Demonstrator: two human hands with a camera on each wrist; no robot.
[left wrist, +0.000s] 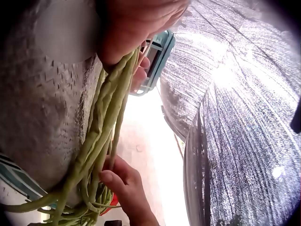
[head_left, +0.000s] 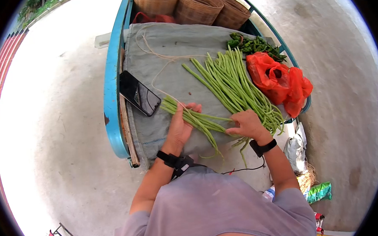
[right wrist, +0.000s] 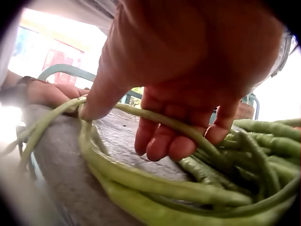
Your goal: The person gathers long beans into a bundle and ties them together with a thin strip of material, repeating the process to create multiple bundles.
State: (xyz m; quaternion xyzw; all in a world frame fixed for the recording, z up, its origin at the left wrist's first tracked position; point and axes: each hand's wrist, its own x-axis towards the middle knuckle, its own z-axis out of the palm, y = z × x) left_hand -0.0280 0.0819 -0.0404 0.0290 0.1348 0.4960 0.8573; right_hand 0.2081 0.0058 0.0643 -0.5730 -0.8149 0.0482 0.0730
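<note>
My left hand (head_left: 181, 126) grips a small bunch of green long beans (head_left: 203, 125) near one end, at the front of a grey cloth (head_left: 151, 47). A pale string (head_left: 163, 69) runs across the cloth to this hand. To the right, my right hand (head_left: 248, 124) has its thumb and curled fingers about the loose ends of the beans. In the right wrist view, the thumb presses on a bent bean (right wrist: 89, 136) and the fingertips (right wrist: 159, 147) sit behind another. A larger heap of long beans (head_left: 234, 79) lies just beyond the right hand.
A black phone (head_left: 138, 93) lies by the blue cart rail (head_left: 113, 100) on the left. Red plastic bags (head_left: 277, 81) and green peppers (head_left: 258, 46) lie at the right. Woven baskets (head_left: 198, 8) stand at the back. Sacks (head_left: 296, 148) are on the ground at the right.
</note>
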